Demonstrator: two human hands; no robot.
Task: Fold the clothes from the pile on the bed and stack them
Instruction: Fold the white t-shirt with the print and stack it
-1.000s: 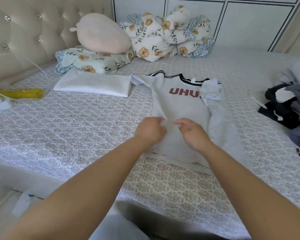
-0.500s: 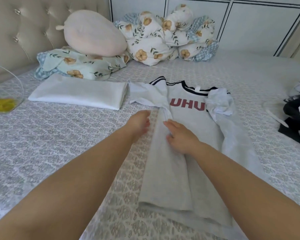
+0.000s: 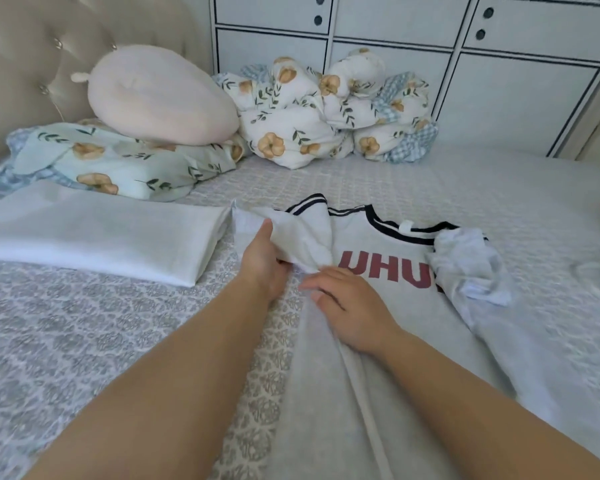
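Now, shirt: grey shirt point(image 3: 378, 258) flat on bed point(image 3: 84, 341), mid-scene
Left hand point(image 3: 262, 261): grip clamped on white sleeve point(image 3: 291, 237)
Right hand point(image 3: 350, 303): fingers loose, pressing shirt
Folded white cloth point(image 3: 101, 237): left of shirt

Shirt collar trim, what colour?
Collar trim: dark navy or black with a white stripe, head view.

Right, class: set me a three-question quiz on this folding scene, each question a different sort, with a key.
1. True or false: the left hand grips the sleeve of the grey top.
2. Which lies left of the top? A) folded white cloth B) a book C) a shoe
3. Fill in: the right hand rests on the ___.

Key: 1 true; 2 A; 3 top
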